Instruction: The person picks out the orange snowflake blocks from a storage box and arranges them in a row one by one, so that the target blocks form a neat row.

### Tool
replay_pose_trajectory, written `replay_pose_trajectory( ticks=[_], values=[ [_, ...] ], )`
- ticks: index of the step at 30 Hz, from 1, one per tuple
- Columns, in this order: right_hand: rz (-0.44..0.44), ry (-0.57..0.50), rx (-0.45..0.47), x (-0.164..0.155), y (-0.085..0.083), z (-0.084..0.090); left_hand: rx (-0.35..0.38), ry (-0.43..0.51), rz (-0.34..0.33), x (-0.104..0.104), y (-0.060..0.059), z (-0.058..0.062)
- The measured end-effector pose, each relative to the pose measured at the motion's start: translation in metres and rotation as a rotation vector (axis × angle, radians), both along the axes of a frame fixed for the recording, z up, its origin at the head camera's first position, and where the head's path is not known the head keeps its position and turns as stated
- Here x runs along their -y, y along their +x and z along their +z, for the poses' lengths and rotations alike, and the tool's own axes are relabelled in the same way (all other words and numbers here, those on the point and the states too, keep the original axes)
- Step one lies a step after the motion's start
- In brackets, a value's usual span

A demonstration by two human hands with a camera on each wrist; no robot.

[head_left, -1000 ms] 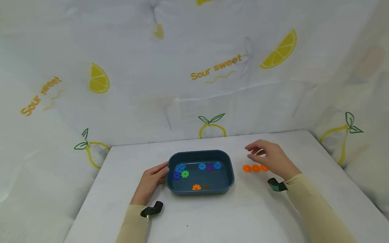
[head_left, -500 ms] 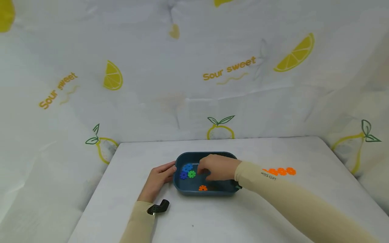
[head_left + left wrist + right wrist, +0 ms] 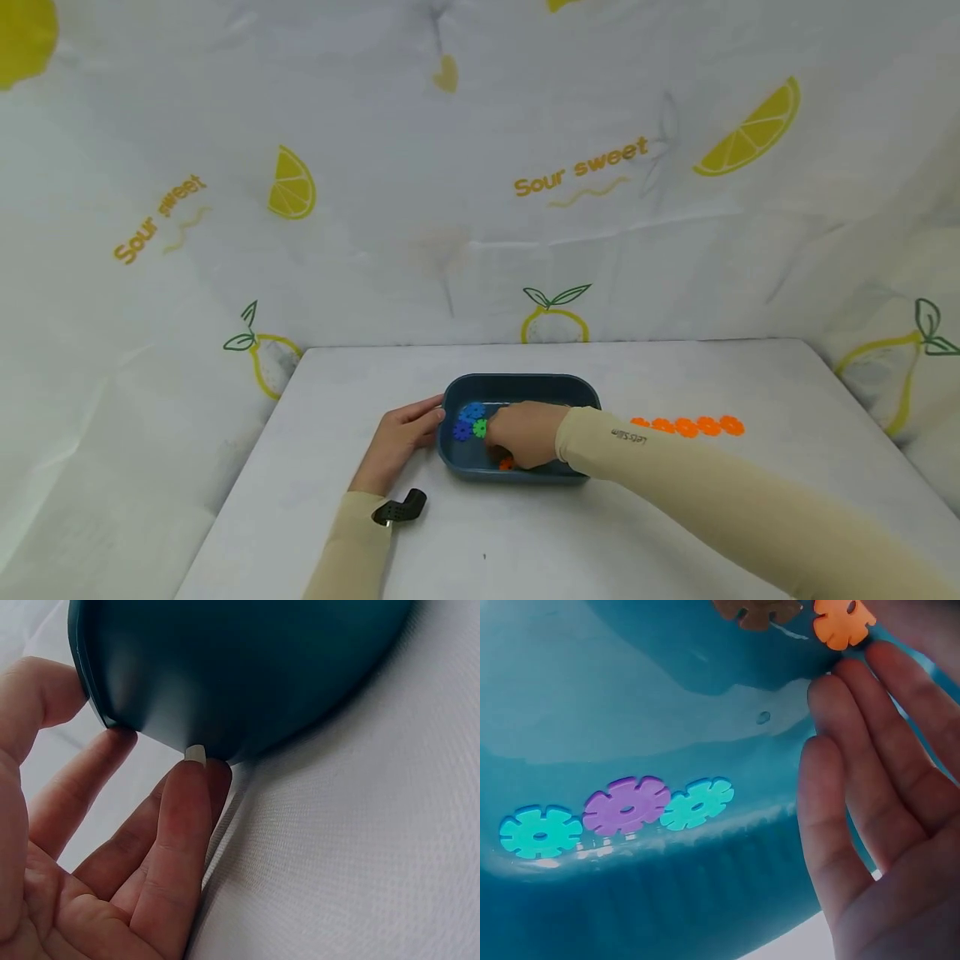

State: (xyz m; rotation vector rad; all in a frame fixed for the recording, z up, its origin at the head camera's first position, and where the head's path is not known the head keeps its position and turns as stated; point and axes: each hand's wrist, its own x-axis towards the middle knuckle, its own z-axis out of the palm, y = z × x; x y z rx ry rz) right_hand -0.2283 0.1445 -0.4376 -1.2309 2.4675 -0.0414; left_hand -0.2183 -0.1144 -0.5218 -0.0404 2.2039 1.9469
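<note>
My left hand [image 3: 397, 437] holds the left end of the dark blue tray [image 3: 521, 385], its fingertips on the tray's wall [image 3: 247, 667] and rim. Over the tray's middle, my right hand [image 3: 527, 433] reaches down. In the right wrist view its thumb and fingertips pinch the edge of an orange notched interlocking disc [image 3: 844, 624], beside a brown disc [image 3: 757, 611]. A purple disc [image 3: 626, 806] lies between two light-blue discs [image 3: 540, 832] along the tray's far side. At the left end lie blue discs [image 3: 472, 412] and a green disc [image 3: 480, 428].
To the right of the tray, a row of several orange discs [image 3: 686, 427] lies on the white table [image 3: 645, 533], partly behind the right sleeve [image 3: 675, 475]. A white sheet [image 3: 405, 275] printed with lemons hangs behind the table.
My right hand has moved left from above the orange row into the tray, then down to the orange disc near its front. The left hand stays at the tray's left end.
</note>
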Motion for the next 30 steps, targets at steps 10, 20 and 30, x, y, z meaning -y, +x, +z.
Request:
replay_pose_trajectory(
  ticks=[10, 20, 30],
  values=[
    [0.0, -0.024, -0.015, 0.003, -0.004, -0.002, 0.001, -0.004, 0.002, -0.001, -0.001, 0.001],
    [-0.024, -0.043, -0.007, 0.005, -0.011, -0.006, 0.0, -0.018, 0.004, 0.0, 0.0, 0.002],
    [-0.046, -0.025, -0.01, 0.01, -0.01, -0.002, -0.01, -0.03, 0.005, -0.002, 0.0, 0.002]
  ],
)
